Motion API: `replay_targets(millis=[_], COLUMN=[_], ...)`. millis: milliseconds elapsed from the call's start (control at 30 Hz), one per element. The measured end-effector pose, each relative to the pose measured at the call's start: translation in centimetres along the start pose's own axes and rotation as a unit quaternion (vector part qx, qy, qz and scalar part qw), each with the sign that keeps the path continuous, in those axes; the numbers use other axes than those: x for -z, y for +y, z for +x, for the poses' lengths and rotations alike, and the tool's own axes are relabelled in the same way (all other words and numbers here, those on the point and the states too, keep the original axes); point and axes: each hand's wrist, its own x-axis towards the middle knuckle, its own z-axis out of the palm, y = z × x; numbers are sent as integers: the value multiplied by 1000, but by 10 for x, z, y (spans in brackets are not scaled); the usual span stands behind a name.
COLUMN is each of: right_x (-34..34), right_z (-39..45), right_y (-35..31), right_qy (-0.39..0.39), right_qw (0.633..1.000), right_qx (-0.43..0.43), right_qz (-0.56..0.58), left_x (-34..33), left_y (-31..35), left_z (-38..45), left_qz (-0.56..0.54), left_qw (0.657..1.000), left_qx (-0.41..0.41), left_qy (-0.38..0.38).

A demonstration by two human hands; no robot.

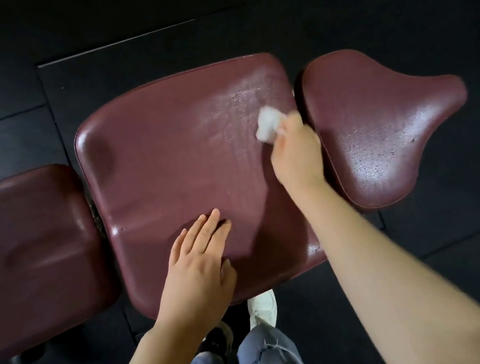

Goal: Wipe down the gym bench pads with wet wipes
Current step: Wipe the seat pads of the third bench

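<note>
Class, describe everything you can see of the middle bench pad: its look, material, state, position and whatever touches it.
The middle pad is a broad, rounded-corner cushion in maroon, leather-like vinyl with a piped edge and shallow dents near its left corners. It lies between the left pad and the saddle-shaped right pad, with gaps on both sides. Its far right area glistens with wet streaks and droplets. The left hand rests flat on its near edge; the right hand holds a crumpled white wipe at its right side.

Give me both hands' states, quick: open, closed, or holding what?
Left hand: open, fingers straight, resting flat on the middle pad.
Right hand: closed around a bunched white wet wipe, against the same pad's right side.
</note>
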Motion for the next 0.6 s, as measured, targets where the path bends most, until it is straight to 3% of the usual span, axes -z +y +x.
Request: replay_targets(millis=[100, 233, 333, 500, 600], right_x=[18, 37, 26, 1, -1], right_z=[-103, -152, -86, 103, 150], right_y=[59, 81, 53, -35, -55], right_qy=[-26, -48, -35, 55, 35], right_qw=[996, 995, 997, 995, 998], right_qx=[-84, -90, -57, 28, 38], right_qz=[21, 2, 44, 78, 31], left_x=[2, 8, 11, 13, 9], left_y=[4, 3, 2, 2, 4], left_z=[2, 5, 8, 7, 6], left_qz=[-2, 6, 17, 94, 117], left_qw=[1000, 999, 999, 994, 992], left_qx=[7, 7, -3, -30, -31], left_qy=[-18, -34, -44, -42, -27])
